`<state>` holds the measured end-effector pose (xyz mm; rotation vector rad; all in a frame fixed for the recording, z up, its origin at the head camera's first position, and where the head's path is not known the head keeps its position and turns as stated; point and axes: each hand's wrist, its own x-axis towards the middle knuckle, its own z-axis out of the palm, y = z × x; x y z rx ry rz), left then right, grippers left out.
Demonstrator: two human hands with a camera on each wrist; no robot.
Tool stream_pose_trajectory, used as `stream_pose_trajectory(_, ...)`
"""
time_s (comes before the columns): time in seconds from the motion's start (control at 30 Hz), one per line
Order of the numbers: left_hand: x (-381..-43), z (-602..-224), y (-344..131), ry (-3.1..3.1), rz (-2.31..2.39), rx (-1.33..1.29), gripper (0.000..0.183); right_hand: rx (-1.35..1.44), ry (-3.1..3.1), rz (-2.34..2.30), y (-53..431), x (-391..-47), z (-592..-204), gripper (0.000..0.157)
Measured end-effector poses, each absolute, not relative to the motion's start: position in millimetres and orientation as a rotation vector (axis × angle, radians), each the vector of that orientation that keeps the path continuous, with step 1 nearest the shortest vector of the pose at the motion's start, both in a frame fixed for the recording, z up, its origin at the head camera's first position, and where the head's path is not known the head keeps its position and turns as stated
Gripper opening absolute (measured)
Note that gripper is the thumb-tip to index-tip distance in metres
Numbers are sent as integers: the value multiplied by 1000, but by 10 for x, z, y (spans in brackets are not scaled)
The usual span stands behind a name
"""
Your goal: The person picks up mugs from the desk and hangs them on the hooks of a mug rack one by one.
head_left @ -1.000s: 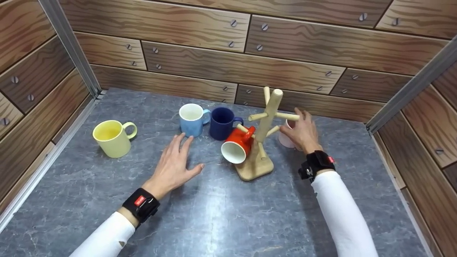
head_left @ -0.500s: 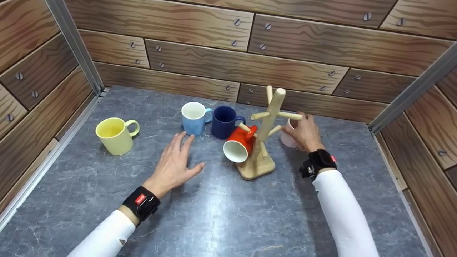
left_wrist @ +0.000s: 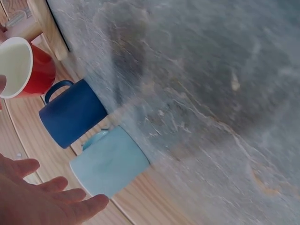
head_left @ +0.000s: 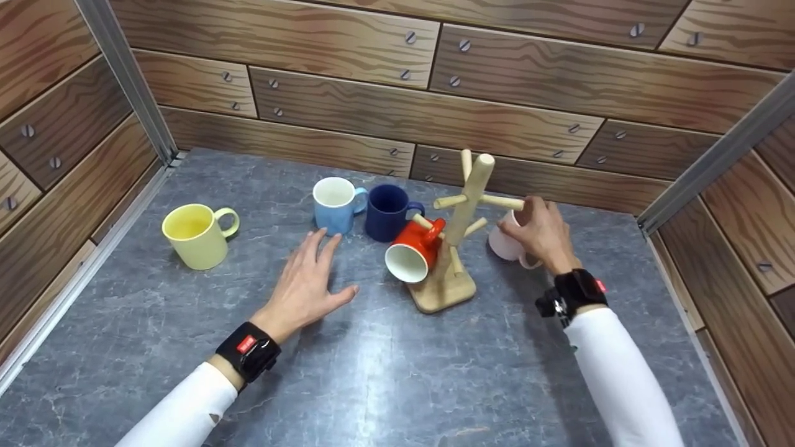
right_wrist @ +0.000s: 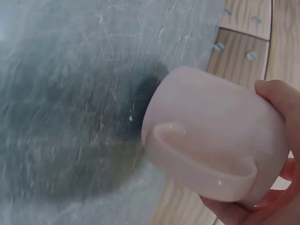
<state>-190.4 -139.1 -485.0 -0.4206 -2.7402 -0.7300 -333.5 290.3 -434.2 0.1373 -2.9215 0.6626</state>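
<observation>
Your right hand [head_left: 541, 233] has the pink mug [right_wrist: 206, 103], thumb and fingers gripping its wall toward the rim end; left hand [head_left: 299, 288] holds nothing, fingers spread, thumb out, tips near the light blue mug [head_left: 335, 214], contact unclear. Hands are well apart. Pink mug sits just right of the wooden mug tree [head_left: 462, 218], tilted, handle [right_wrist: 187, 164] out on your side and not gripped. Can't tell if its base touches the table [head_left: 435, 372]. Red mug [head_left: 417, 238] hangs by its handle on a lower left peg; navy mug [head_left: 383, 217] and yellow mug [head_left: 197, 242] stand upright on the table. My read: you're at pickup, likely for hanging, one mug up, four to go. Next move calls for a lift clear of the upper right peg [head_left: 502, 202], whose tip is right by your fingers, then a wrist turn so the handle loop faces a bare peg. Watch for knocking the tree; your left could steady it.
</observation>
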Motion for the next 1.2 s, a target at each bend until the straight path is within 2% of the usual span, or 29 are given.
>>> stream_pose_trajectory(0.3,-1902,-4826,-1285,-2718,-728,-467,94,238,-2956,612,2880,-2908,-4233,84)
stream_pose_trajectory(0.8,-1884,-4828,-1180,-2666,-762,-545,93,483,-2916,532,2695,-2153,-4210,75)
stream_pose_trajectory(1.07,-1828,-4773,-1006,-2403,-888,-805,68,584,-2847,654,2651,-1938,-4255,86)
stream_pose_trajectory(1.2,-1805,-4726,-888,-2427,-971,-962,68,651,-2841,676,2604,-1843,-4268,88)
